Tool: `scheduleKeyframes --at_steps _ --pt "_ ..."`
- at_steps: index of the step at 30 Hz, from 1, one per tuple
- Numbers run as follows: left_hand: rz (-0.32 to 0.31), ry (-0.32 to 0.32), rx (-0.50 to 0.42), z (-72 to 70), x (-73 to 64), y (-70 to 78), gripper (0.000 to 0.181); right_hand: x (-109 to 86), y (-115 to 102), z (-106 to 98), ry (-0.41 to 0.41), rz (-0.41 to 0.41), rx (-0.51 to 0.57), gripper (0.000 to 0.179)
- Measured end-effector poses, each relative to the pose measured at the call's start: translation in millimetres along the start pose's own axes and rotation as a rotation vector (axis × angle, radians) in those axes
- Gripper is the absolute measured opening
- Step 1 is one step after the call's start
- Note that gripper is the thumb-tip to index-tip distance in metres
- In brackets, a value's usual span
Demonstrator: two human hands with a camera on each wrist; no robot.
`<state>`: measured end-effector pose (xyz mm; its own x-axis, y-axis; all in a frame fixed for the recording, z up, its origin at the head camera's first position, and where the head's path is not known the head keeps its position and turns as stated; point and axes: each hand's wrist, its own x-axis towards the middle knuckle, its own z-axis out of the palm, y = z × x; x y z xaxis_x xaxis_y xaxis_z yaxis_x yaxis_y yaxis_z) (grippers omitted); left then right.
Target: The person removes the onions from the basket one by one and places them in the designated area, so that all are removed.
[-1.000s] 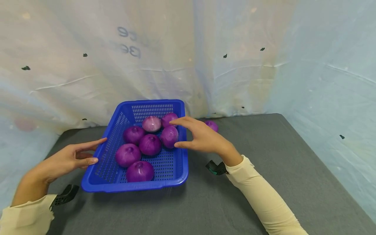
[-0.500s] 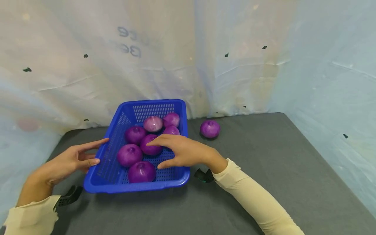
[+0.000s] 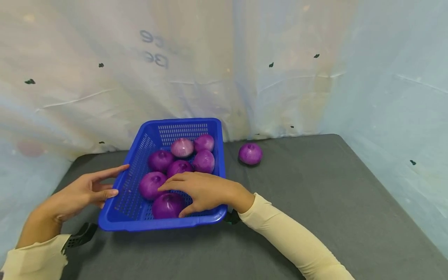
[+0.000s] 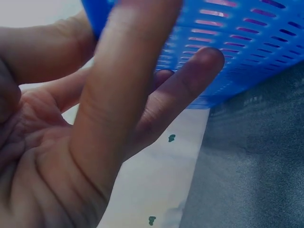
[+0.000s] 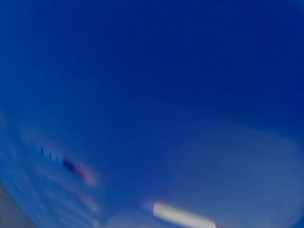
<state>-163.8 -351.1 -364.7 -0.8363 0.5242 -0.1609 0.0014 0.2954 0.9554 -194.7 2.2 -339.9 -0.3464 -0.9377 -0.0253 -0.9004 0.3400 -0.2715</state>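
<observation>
Now R hand has moved to near end of basket, spread over front onion, contact unclear; so work's at that onion, inside basket; L hand spread, touching basket.

The left hand and right hand are bare, and in the left wrist view fine creases cross the left palm. Just behind the left hand, a pale cream left sleeve ends in a loose, wrinkled cuff with an uneven edge. Under that wrist sits a curved black piece dotted with small holes. Behind the right hand, a matching right sleeve fits closely, creased near its cuff; a dark piece, mostly hidden, shows below this wrist.
</observation>
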Motion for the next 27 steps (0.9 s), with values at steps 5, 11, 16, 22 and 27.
scheduleKeyframes --at_steps 5,11,16,22,27 --pt "-0.006 0.023 0.011 1.1 -1.8 1.8 0.069 3.3 -7 3 -0.042 -0.028 -0.044 0.081" --pt "-0.063 0.084 0.067 3.8 -0.5 5.8 0.072 4.8 -9 7 -0.11 0.0 -0.099 0.084" --pt "-0.071 0.096 0.067 7.4 0.8 7.2 0.073 3.0 -5 7 -0.121 0.035 -0.104 0.078" --pt "-0.063 0.107 0.075 10.0 0.2 7.9 0.074 2.0 -3 6 -0.126 0.072 -0.015 0.072" --pt "-0.051 0.111 0.086 10.7 -0.7 8.4 0.073 1.5 -4 7 -0.173 0.101 0.029 0.073"
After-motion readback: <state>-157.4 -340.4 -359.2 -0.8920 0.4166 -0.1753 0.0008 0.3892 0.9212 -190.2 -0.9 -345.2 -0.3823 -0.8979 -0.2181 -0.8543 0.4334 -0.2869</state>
